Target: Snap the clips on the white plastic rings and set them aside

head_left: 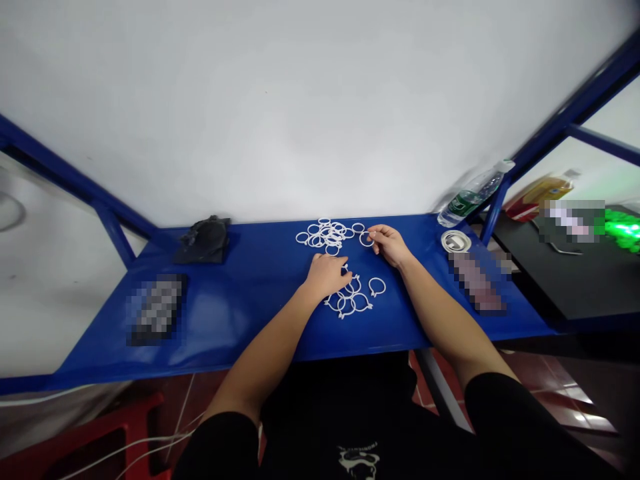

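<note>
My right hand (pixel 389 245) pinches a thin white plastic ring (pixel 367 239) between thumb and fingertips, at the right end of a heap of similar white rings (pixel 330 233). My left hand (pixel 327 275) is low over the blue table, just in front of that heap. Its thumb and forefinger are apart, with a bit of white ring showing in the gap; whether they touch it I cannot tell. Below and right of this hand lies a nearer group of white rings (pixel 361 303), several with small forked clasps. One loose ring (pixel 377 287) rests to their right.
The blue table (pixel 240 320) meets a white wall. On its left are a black plastic bag (pixel 207 239) and a blurred dark object (pixel 159 308). A water bottle (pixel 470 199), a coiled white cable (pixel 455 241) and another blurred object (pixel 477 283) stand or lie at right.
</note>
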Tool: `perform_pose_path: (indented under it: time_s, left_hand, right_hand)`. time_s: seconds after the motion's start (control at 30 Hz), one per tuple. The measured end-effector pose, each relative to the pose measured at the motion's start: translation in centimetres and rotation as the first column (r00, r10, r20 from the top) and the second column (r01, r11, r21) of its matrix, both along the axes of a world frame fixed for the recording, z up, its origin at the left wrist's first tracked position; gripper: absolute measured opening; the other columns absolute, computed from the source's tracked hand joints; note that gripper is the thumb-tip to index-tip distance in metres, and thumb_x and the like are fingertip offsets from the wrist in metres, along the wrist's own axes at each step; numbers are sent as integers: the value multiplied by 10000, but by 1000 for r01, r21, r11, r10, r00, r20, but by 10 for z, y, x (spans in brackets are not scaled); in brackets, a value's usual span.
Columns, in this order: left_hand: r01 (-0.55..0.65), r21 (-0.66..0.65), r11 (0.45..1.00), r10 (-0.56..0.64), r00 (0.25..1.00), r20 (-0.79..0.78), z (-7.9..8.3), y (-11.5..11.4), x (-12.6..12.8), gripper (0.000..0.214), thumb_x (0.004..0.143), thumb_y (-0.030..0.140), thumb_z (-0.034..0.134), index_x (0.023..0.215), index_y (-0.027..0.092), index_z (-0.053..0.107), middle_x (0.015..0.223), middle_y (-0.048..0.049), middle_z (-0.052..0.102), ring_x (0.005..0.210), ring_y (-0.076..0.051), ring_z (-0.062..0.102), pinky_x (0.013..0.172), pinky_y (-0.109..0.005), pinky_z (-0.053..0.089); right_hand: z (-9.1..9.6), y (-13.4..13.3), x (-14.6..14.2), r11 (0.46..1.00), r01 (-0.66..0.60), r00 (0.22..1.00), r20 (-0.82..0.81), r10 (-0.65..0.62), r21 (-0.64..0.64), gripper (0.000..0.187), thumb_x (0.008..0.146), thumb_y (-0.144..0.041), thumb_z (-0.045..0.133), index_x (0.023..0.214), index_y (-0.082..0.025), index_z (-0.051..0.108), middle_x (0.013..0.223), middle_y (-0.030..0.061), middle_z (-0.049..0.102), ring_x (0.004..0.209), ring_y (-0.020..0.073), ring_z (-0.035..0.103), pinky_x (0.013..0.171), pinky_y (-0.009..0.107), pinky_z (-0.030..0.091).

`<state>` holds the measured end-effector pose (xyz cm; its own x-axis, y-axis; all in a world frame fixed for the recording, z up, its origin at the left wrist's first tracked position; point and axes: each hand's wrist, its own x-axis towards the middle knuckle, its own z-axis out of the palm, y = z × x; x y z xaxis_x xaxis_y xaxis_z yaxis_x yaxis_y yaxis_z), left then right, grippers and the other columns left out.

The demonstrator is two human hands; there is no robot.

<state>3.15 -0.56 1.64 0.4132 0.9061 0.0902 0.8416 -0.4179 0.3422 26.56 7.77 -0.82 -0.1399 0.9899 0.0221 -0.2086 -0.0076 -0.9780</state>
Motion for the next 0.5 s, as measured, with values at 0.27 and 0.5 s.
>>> perform_pose_path:
  time_s: [0.27,0.5]
  left_hand:
    - [-53,168,984,27,988,152,-19,1,-2,75,841,211,712,832,233,784,789,-49,753,901,-289,650,999,-565,442]
    - [-102,281,954,24,963,268,-12,2,-7,68,856,200,714,834,242,764,1006,-63,738,1053,-289,633,983,-499,461]
  right_hand:
    - [1,1,-2,998,70,997,33,-70,5,316,721,-397,839,959,-211,748,803,4,747,433,70,444,389,237,335]
    - [3,2,-3,995,95,995,19,-95,-18,220,691,-297,730,881,-195,774,764,12,739,433,85,463,401,245,339]
